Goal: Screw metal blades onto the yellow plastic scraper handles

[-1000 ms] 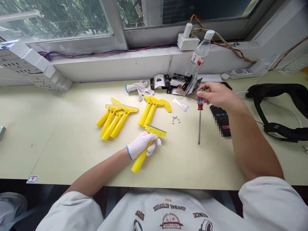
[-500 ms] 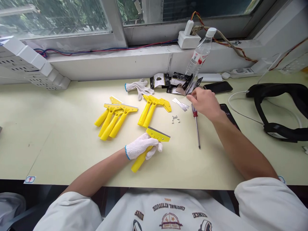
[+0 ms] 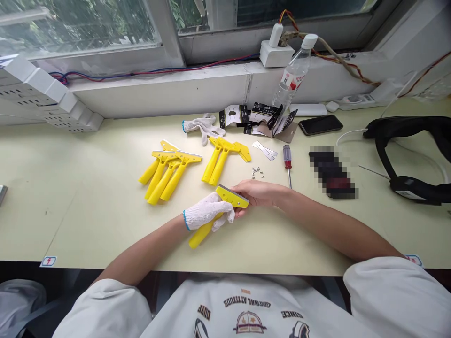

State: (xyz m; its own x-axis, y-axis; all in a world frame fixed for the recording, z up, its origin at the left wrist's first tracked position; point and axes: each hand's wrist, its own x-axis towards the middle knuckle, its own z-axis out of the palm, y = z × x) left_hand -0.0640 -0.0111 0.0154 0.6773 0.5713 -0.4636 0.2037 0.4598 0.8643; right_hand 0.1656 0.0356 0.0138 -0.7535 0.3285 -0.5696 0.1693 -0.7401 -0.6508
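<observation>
My left hand (image 3: 210,212), in a white knit glove with a blue cuff, is closed round a yellow scraper (image 3: 232,196) with a metal blade along its head. Bare, my right hand (image 3: 256,192) grips the far end of the same scraper's head, its fingertips partly hidden behind it. Beyond the hands lie small screws (image 3: 257,172), two thin loose blades (image 3: 265,150) and a screwdriver (image 3: 287,157) with a clear and red handle, its tip hidden by my right forearm. Several bladed scrapers (image 3: 169,176) lie piled at left; more yellow scraper parts (image 3: 221,159) lie near the middle.
A spare white glove (image 3: 202,126) and black cardboard packaging (image 3: 264,117) lie at the back. A water bottle (image 3: 291,77) stands by the sill. On the right are a phone (image 3: 320,125), a pixelated dark object (image 3: 333,173) and a black headset strap (image 3: 387,159).
My right hand has left the screwdriver's handle by the packaging and come back to the scraper's head, taking hold of it. The screwdriver stays on the table. My left hand is almost unmoved.
</observation>
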